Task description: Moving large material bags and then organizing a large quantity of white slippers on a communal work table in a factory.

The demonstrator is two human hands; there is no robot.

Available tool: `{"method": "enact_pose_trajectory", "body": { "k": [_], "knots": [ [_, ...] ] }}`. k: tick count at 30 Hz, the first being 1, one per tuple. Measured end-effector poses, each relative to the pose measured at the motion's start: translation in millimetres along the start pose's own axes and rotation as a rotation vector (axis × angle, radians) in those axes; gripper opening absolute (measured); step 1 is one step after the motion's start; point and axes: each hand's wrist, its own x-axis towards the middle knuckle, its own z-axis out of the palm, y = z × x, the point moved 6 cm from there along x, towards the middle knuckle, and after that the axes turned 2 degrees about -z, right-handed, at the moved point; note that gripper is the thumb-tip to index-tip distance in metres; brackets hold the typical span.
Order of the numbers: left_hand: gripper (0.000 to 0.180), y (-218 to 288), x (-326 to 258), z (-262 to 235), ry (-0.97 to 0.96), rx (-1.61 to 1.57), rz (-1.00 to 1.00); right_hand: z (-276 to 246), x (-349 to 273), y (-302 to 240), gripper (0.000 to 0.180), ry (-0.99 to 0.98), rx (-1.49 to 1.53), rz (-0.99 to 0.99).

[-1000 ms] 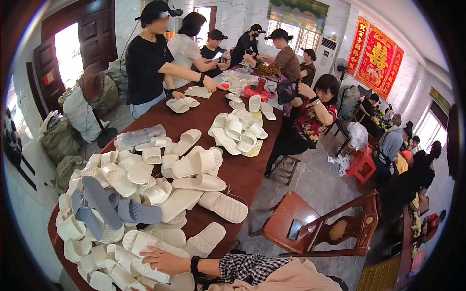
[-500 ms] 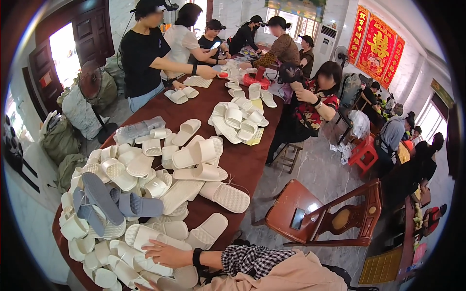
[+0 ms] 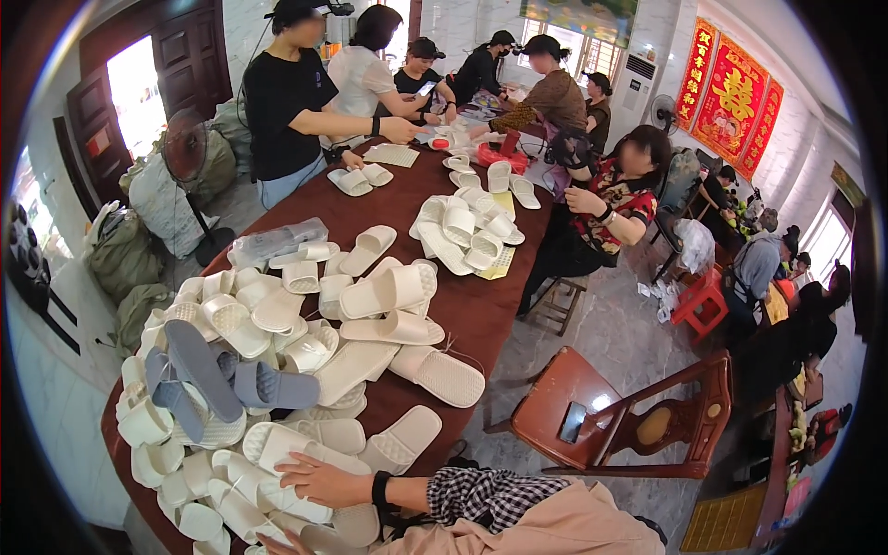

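Note:
My right hand (image 3: 324,480) lies spread on a cream slipper (image 3: 277,447) at the near edge of the table, its fingers stretched out over the sole and strap. A black band circles its wrist, below a black-and-white checked sleeve. At the bottom edge, my left hand (image 3: 285,544) shows only some stretched fingers over the near slippers; the rest is cut off. Around both hands spreads a loose heap of cream slippers (image 3: 250,481). Several blue-grey slippers (image 3: 205,370) lie on top of the heap, farther left.
The heap covers much of the near brown-red table (image 3: 407,208). A smaller slipper pile (image 3: 460,227) sits farther along, near people working at the table. A wooden chair (image 3: 564,398) holding a phone (image 3: 573,422) stands right. Bulging sacks (image 3: 134,250) and a fan (image 3: 185,148) are left.
The view has shifted slightly, so the scene sits a little farther right. My hands stay on the near slippers. A standing person's hand has moved slightly away from a small red thing.

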Motion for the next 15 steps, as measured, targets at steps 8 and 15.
{"method": "enact_pose_trajectory", "body": {
  "k": [8, 15],
  "knots": [
    [0.083, 0.7, -1.4, 0.7, 0.001, -0.011, -0.014, 1.0, -1.5, 1.1, 0.019, -0.030, -0.032, 0.006],
    [0.083, 2.3, -1.0, -1.3, 0.007, -0.038, 0.015, 1.4, -1.5, 0.7, 0.019, -0.042, -0.030, 0.008]
  ]
}}
